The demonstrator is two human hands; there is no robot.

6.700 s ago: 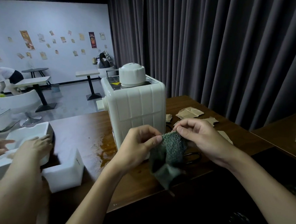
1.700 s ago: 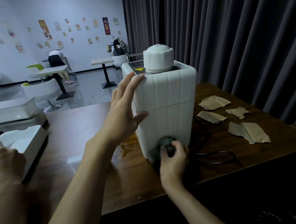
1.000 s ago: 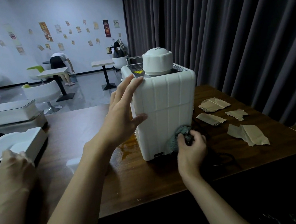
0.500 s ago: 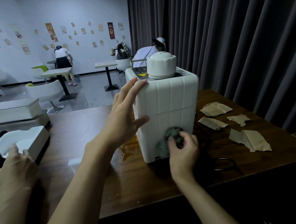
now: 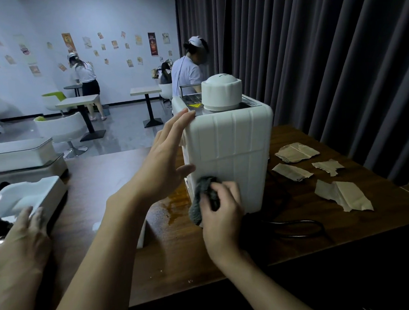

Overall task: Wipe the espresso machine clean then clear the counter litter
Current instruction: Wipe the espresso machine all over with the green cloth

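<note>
A white espresso machine with a round cap stands on the dark wooden counter. My left hand lies flat against its left side, fingers straight, thumb on the near face. My right hand grips a grey-green cloth and presses it on the lower left of the near face. Torn brown paper scraps lie on the counter to the right. A brown spill spreads at the machine's left foot.
Another person's hand rests at the left by white foam packing. A black power cord loops right of my right hand. Dark curtains hang behind. Two people stand among café tables in the background.
My right hand has slid the cloth left along the machine's lower face. The left hand stays braced on the side. The view has come closer.
</note>
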